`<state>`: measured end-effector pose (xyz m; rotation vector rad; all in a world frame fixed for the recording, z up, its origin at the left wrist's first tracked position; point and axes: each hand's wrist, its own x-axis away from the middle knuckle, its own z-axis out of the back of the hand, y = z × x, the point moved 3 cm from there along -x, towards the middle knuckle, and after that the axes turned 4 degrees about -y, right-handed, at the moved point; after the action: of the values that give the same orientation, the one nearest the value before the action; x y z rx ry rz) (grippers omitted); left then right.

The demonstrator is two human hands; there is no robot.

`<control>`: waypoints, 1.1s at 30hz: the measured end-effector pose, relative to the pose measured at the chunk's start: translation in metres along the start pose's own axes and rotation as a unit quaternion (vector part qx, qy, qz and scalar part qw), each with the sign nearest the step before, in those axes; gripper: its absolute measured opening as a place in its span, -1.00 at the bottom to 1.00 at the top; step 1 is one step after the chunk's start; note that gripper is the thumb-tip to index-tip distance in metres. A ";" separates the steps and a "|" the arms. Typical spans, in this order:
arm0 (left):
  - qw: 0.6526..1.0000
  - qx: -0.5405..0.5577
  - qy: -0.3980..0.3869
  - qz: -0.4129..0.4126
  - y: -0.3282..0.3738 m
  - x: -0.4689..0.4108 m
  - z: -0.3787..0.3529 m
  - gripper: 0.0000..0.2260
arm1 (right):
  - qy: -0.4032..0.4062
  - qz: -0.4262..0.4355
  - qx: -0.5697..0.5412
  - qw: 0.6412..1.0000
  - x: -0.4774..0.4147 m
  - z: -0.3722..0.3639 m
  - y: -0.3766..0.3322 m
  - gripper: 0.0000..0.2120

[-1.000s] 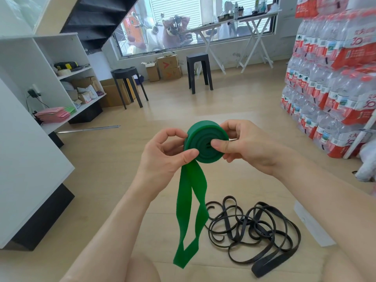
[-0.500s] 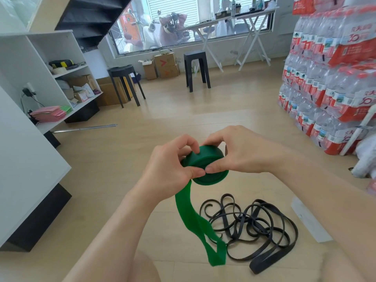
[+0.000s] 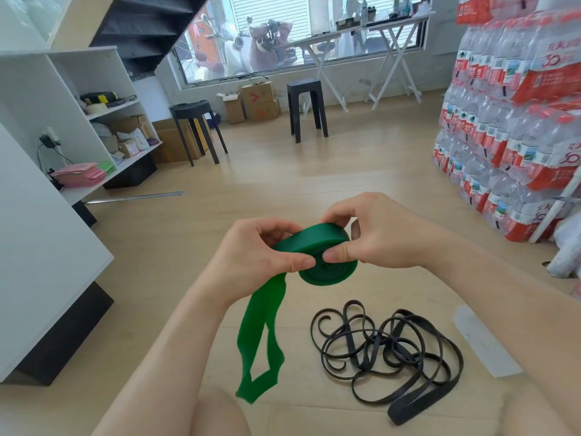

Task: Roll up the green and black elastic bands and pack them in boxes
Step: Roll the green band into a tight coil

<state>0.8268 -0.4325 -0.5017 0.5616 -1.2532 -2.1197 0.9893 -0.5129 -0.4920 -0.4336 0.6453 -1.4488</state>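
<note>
A green elastic band (image 3: 317, 243) is mostly wound into a flat roll, held in the air above the wooden floor. My right hand (image 3: 380, 237) grips the roll, thumb on its face and fingers over its top. My left hand (image 3: 261, 250) pinches the band just where it leaves the roll. The loose green tail (image 3: 261, 335) hangs down from my left hand, ending in a loop. A black elastic band (image 3: 390, 350) lies unrolled in a tangled heap on the floor, below and right of my hands.
A white flat piece (image 3: 485, 343) lies on the floor right of the black band. Stacked packs of bottled water (image 3: 515, 121) line the right side. White shelving (image 3: 78, 121) stands at the left, and two black stools (image 3: 306, 108) stand farther back.
The roll has tipped from facing me to lying flatter and has turned further. The hanging green tail has grown shorter. My hands have dropped a little lower in view.
</note>
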 end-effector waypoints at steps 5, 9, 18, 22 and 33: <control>0.995 0.100 0.003 0.016 -0.007 0.000 0.003 -0.60 | -0.001 -0.026 -0.127 0.992 -0.002 -0.003 0.003 -0.79; 0.983 0.177 0.021 -0.034 -0.009 0.000 0.002 -0.63 | 0.008 -0.045 -0.197 0.979 -0.002 -0.001 0.008 -0.80; 0.982 0.171 0.037 -0.065 -0.006 -0.001 0.000 -0.70 | 0.034 -0.054 -0.304 0.950 -0.001 0.002 0.019 -0.80; 0.986 0.150 0.034 -0.067 -0.001 0.000 -0.002 -0.69 | 0.054 -0.044 -0.378 0.923 0.000 0.005 0.020 -0.69; 0.992 -0.095 0.026 -0.078 -0.001 0.001 -0.006 -0.67 | -0.061 -0.051 0.055 0.995 0.007 0.008 0.004 -0.59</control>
<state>0.8293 -0.4371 -0.5055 0.6436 -0.9919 -2.3065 0.9973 -0.5206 -0.4899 -0.4702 0.4476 -1.5332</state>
